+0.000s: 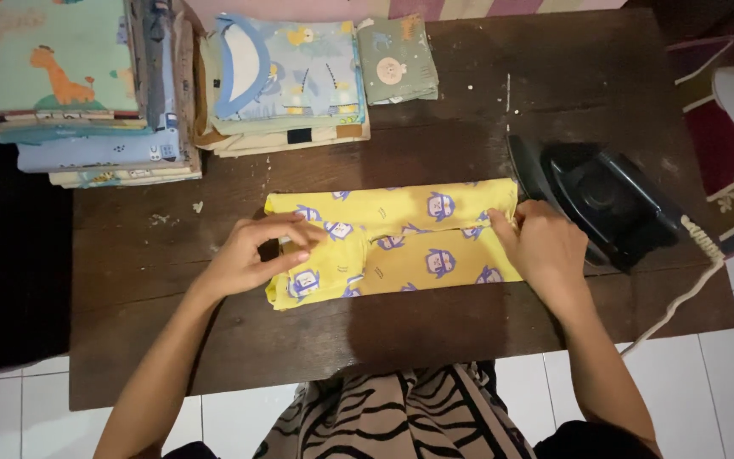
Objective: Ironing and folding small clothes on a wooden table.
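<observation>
Head view looks straight down on a dark wooden desk (469,323) where a small yellow garment (409,242) printed with blue cartoon faces lies flat near the front edge, already folded into a long narrow band. The left hand (252,255) rests on the garment's left end, its fingers (295,223) curled and pinching the cloth where a flap is doubled over. The right hand (545,246) presses on the right end, fingers (503,223) bent down onto the edge of the fabric and gripping it lightly.

Judging by how things lie, the lengthwise folds look finished, and the crosswise fold that would bring it to the size of the finished pieces appears only begun at the left end. Along the back of the desk stand two stacks of folded children's clothes, a tall stack (70,93) at the left corner and a lower stack (286,85) beside it, with a small green folded piece (397,59) next to them. A black iron (609,204) sits on the desk just beside the right hand, its pale cord (681,297) trailing off the front edge.
</observation>
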